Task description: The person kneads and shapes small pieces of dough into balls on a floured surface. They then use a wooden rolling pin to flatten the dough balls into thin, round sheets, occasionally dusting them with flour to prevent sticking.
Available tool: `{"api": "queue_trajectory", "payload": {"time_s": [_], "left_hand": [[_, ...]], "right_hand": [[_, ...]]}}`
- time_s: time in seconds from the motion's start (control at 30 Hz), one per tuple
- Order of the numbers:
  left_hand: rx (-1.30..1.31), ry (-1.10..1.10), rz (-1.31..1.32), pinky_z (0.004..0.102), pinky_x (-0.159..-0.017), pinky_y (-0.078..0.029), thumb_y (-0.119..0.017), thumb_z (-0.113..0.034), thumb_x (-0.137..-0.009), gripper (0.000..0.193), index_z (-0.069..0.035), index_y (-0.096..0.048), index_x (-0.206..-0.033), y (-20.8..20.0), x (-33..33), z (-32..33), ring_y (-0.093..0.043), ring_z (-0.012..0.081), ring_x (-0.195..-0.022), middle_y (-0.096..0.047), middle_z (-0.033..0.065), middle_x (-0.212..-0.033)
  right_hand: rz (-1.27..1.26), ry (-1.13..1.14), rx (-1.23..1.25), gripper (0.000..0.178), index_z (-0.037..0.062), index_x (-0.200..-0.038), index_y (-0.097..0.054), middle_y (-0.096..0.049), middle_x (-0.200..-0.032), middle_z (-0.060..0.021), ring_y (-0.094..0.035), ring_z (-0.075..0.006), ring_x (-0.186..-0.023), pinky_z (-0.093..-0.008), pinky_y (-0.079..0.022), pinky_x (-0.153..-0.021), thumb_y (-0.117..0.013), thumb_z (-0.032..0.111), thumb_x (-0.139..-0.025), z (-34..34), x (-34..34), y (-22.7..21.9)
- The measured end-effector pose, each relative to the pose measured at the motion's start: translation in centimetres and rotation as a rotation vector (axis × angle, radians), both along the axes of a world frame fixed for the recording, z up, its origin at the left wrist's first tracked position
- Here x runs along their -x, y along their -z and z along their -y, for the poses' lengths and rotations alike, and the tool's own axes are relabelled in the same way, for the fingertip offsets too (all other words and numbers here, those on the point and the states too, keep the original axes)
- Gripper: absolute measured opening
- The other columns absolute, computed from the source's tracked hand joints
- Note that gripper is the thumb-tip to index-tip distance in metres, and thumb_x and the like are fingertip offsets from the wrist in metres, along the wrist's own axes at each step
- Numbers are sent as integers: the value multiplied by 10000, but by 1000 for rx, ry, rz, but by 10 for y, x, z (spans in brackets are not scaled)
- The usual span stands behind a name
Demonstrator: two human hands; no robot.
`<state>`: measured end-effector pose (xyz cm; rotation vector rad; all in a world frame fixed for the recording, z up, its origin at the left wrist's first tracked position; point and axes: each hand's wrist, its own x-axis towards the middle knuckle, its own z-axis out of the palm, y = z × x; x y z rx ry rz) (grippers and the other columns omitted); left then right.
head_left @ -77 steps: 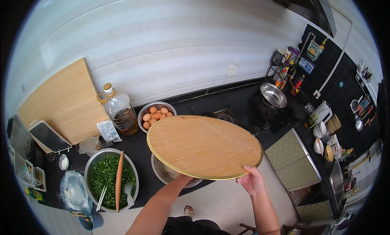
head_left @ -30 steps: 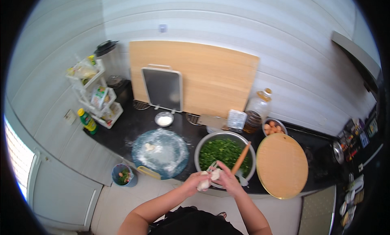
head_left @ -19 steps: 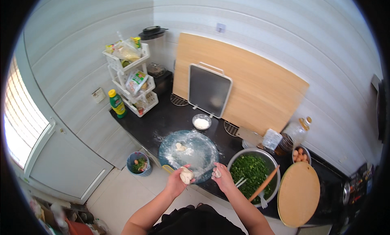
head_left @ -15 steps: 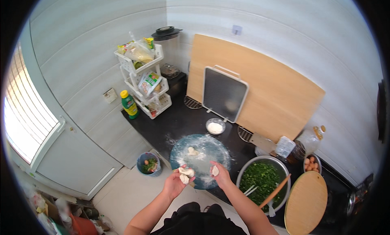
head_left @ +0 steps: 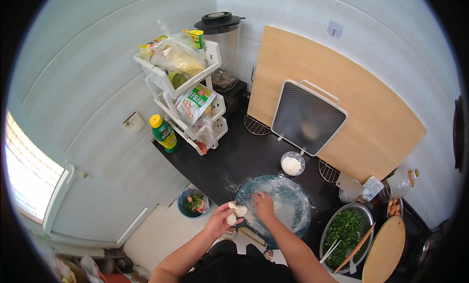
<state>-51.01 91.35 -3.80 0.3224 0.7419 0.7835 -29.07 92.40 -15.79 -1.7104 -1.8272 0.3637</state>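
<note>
Cupping pale dough pieces (head_left: 235, 212) in the left hand (head_left: 220, 222), fingers curled round them just off the near-left rim of the floured round plate (head_left: 293, 219). Resting flat with fingers spread, the right hand (head_left: 264, 206) presses on that plate's dusty surface, right beside the dough. Beyond the right hand: a small bowl of flour (head_left: 292, 163); to its right, a metal bowl of chopped greens (head_left: 344, 231).

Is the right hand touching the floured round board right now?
Touching. The head view shows the right hand pressed flat on the floured round board, fingers overlapping its near-left surface with no gap.
</note>
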Motion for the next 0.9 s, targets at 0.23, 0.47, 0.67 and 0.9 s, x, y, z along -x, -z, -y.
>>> {"api": "queue_trajectory", "payload": {"time_s": [0.23, 0.47, 0.67, 0.9], "left_hand": [[200, 159, -49, 551, -843, -551, -615, -180, -926, 187, -116, -547, -1088, 49, -7, -60, -619, 230, -934, -583, 57, -1071], [139, 407, -45, 493, -833, -573, -605, -38, -896, 189, -69, -537, -1069, 60, -69, -74, -628, 308, -925, -566, 101, -1059], [-2, 454, -177, 374, -605, -547, -612, -132, -931, 86, -79, -562, -977, 73, -97, -75, -623, 210, -761, -581, 60, -887], [47, 477, -319, 323, -523, -449, -601, -359, -940, 288, -89, -527, -873, 98, -112, -76, -565, 171, -657, -546, 24, -784]], "right_hand": [[-1744, 559, 168, 376, 87, -1188, -579, -622, -1035, -122, -602, -298, -973, -401, -512, -820, -552, -8, -826, 42, -45, 21], [-2027, 546, 191, 440, 126, -1313, -485, -581, -1165, -90, -626, -249, -998, -352, -560, -698, -613, 112, -892, 77, -59, -40], [-1776, 753, 287, 294, 119, -1156, -572, -617, -951, -39, -560, -136, -627, -219, -417, -493, -652, 258, -909, 98, -63, -33], [-1030, 1088, 166, 348, 46, -834, -616, -573, -640, -29, -506, -153, -460, -296, -420, -484, -635, 383, -917, 97, -60, -18]]}}
